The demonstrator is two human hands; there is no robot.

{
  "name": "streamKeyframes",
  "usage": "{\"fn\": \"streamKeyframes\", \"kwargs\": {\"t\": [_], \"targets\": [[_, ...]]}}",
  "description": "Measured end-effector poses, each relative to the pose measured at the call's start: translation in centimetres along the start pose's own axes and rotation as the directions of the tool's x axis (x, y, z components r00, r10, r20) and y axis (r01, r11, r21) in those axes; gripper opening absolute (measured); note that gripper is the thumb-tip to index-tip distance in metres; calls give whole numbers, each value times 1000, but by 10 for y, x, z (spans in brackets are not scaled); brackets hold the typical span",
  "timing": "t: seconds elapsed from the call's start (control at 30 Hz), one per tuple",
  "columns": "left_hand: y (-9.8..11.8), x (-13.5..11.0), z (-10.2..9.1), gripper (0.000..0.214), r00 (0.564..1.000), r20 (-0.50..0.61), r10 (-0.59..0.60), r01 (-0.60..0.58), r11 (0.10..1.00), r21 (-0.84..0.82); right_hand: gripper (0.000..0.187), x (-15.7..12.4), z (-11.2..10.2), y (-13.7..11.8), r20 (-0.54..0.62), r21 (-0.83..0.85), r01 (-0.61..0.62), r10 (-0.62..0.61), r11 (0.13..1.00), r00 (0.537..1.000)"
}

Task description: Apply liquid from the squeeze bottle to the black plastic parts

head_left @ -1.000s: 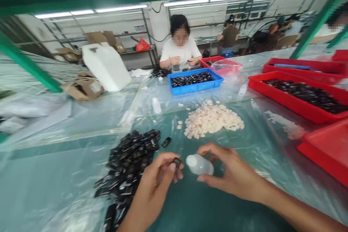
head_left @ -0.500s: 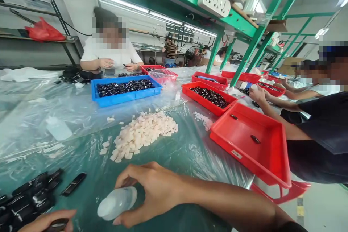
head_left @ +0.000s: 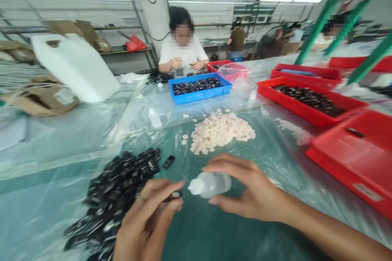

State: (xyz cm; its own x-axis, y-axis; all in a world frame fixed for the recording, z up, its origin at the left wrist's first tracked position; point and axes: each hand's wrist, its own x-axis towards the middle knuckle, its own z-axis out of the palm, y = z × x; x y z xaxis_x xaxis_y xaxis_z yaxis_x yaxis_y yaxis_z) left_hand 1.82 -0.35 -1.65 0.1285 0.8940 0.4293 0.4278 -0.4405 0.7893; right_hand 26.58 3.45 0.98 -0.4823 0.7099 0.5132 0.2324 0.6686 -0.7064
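Observation:
My right hand (head_left: 245,187) is closed around a small translucent squeeze bottle (head_left: 211,184), tilted on its side with its white tip toward my left hand. Pinched between the thumb and fingers of my left hand (head_left: 150,216) is a small black plastic piece (head_left: 174,195). A narrow gap separates the bottle tip from this piece. Beside my left hand lies a heap of similar black pieces (head_left: 122,183), with one loose black piece (head_left: 168,161) next to it. Beyond my hands is a pile of small cream-coloured pieces (head_left: 222,130).
A blue tray (head_left: 200,97) of black parts stands across the table, near a person (head_left: 183,55) in white. Red trays (head_left: 312,106) line the right side. A second bottle (head_left: 154,118) and a large white jug (head_left: 76,67) are further left. Plastic sheeting covers the tabletop.
The view has swung left, bringing the jug and the whole black heap into sight. My left hand with its black piece has come up beside the bottle tip.

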Motion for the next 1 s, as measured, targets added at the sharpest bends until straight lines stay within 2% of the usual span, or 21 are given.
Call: {"fn": "streamKeyframes", "kwargs": {"t": [0.07,0.13,0.3,0.47,0.57,0.7,0.83,0.9,1.0], "targets": [[10,1,1,31,992,-60,-110,105,992,-74,42,-2,2,1,13,-38,-2,2,999,1000],[14,0,2,34,976,-95,-195,179,972,-151,46,-3,4,2,20,-94,5,-3,996,1000],[13,-4,2,35,970,-78,-231,211,956,-202,39,-2,4,-4,44,-136,18,-12,991,999],[7,-5,1,44,990,-43,-133,121,969,-218,35,-3,2,-4,78,-220,77,-61,972,995],[3,-5,0,45,998,-26,-54,47,976,-214,34,-8,1,-3,67,-327,95,-78,940,995],[1,-7,1,41,999,-50,9,-15,992,-124,32,-16,-3,-6,78,-485,151,-129,861,989],[3,-10,3,44,997,-76,7,-11,999,-44,39,-29,0,-12,104,-644,207,-184,737,977],[3,-11,3,47,997,-73,8,-10,1000,-23,51,-38,4,-15,82,-705,157,-141,691,987],[3,-11,4,47,997,-70,20,-20,1000,0,66,-51,7,-18,40,-758,35,-7,652,999]]}}
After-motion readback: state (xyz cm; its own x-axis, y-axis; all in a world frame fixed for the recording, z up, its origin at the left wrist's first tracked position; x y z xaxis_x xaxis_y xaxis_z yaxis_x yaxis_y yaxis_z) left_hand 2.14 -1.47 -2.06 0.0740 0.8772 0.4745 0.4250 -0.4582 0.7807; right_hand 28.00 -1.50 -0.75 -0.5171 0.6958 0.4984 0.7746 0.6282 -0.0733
